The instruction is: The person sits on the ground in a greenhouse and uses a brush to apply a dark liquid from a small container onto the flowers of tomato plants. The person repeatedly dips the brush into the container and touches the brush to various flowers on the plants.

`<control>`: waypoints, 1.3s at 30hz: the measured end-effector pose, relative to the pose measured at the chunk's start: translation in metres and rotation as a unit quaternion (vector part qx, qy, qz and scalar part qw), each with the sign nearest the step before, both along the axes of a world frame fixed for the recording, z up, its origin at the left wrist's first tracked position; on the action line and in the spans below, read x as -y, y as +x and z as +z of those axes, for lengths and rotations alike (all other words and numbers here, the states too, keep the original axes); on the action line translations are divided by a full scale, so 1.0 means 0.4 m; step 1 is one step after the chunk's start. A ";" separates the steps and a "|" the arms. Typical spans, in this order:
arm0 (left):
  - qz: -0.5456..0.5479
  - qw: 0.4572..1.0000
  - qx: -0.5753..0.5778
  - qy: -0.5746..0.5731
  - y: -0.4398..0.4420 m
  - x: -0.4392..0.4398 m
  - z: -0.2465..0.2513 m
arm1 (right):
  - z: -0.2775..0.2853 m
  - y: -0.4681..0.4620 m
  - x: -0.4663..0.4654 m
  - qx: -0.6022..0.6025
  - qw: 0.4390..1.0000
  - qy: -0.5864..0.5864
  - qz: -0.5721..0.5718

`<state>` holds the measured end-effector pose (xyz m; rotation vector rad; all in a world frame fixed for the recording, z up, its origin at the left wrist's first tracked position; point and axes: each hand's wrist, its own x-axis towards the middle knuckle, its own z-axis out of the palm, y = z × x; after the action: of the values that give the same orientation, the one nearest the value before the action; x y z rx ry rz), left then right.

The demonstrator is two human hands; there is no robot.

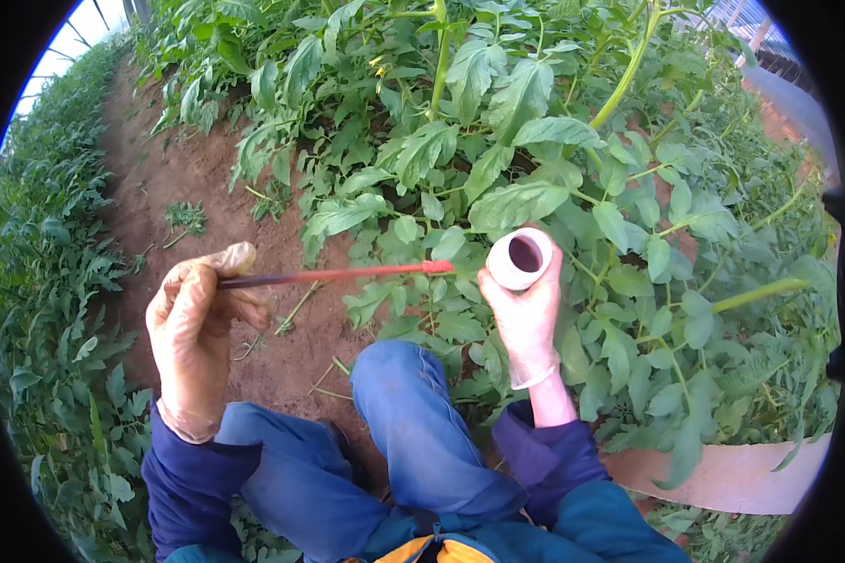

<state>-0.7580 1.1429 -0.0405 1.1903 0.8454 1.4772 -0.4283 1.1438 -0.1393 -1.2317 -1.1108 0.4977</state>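
Note:
My left hand (pixel 201 310), in a thin translucent glove, pinches the dark end of a slender stick (pixel 324 274). The stick points right, roughly level, and its red wrapped tip (pixel 436 267) ends a little short of the cup. In my right hand (pixel 524 317), also gloved, is a small white cup (pixel 501 262) with its mouth turned up to me. Dark liquid (pixel 525 254) shows inside it. Tomato leaves (pixel 521 204) hang just beyond the cup, and yellow flowers (pixel 378 70) show higher up among the foliage.
A dirt path (pixel 162 183) with cut plant bits (pixel 185 218) runs along the left, beside another row of plants (pixel 49 232). Thick tomato stems (pixel 630 70) rise ahead on the right. A pale curved strip (pixel 739 478) lies at lower right. My bent knees (pixel 408 394) are below my hands.

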 end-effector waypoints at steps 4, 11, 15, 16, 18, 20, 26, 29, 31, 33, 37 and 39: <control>-0.012 0.999 0.027 -0.038 -0.040 -0.018 -0.032 | 0.013 0.046 -0.045 0.032 0.999 0.021 -0.032; -0.055 0.997 0.047 -0.032 -0.048 -0.130 -0.106 | 0.052 0.145 -0.125 0.035 0.998 0.025 -0.036; -0.101 0.994 0.043 -0.011 0.030 -0.192 -0.141 | 0.056 0.239 -0.127 0.100 0.991 0.073 -0.050; -0.125 0.991 0.058 -0.008 0.059 -0.213 -0.152 | 0.053 0.261 -0.126 0.100 0.990 0.061 -0.081; -0.140 0.988 0.065 -0.032 0.119 -0.244 -0.177 | 0.045 0.306 -0.111 0.103 0.989 0.036 -0.102; -0.151 0.984 0.084 -0.039 0.164 -0.269 -0.203 | 0.046 0.357 -0.107 0.189 0.973 0.011 -0.135; -0.160 0.982 0.083 -0.052 0.235 -0.266 -0.304 | 0.043 0.502 -0.073 0.306 0.937 0.021 -0.167; -0.163 0.984 0.073 0.012 0.245 -0.248 -0.337 | 0.062 0.527 -0.068 0.306 0.929 0.012 -0.208; -0.158 0.986 0.024 0.048 0.234 -0.247 -0.343 | 0.084 0.529 -0.053 0.689 0.691 0.007 -0.217; -0.143 0.989 0.014 0.041 0.209 -0.246 -0.337 | 0.080 0.528 -0.049 0.698 0.676 0.052 -0.229; -0.095 0.993 -0.032 0.056 0.147 -0.249 -0.314 | 0.016 0.545 -0.067 0.220 0.946 0.051 -0.234; -0.120 0.986 -0.054 0.098 0.127 -0.239 -0.290 | 0.008 0.564 -0.076 0.306 0.910 0.030 -0.277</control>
<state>-0.7074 1.2387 -0.1567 1.4758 0.6131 1.3290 -0.2027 1.1741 -0.1362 -1.6235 -1.1991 -0.3863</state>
